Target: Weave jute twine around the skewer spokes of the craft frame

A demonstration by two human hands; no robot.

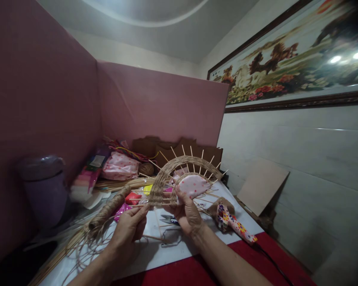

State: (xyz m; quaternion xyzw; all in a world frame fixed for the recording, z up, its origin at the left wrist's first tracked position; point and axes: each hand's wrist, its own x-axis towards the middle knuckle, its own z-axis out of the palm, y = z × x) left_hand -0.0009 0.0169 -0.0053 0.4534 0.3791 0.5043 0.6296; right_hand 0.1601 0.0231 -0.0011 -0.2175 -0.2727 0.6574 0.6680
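Note:
I hold up a woven twine fan (164,174), a half-ring of brown twine on thin wooden sticks that stick out past its outer edge. At its centre sits a half-round patch of pale pink dotted fabric (193,186). My left hand (131,222) pinches the fan's lower left corner, near the stick ends. My right hand (187,214) grips the base beside the fabric, thumb in front and the other fingers partly hidden behind. Below the fan, small scissors (170,219) lie on the white sheet (179,254).
A twine roll (110,208) with loose strands lies at left, near a purple bin (44,190). At right is a flower-patterned glue gun (235,224) with a cord. Pink dotted fabric (121,166), colourful packets and brown cardboard (173,153) sit at the back.

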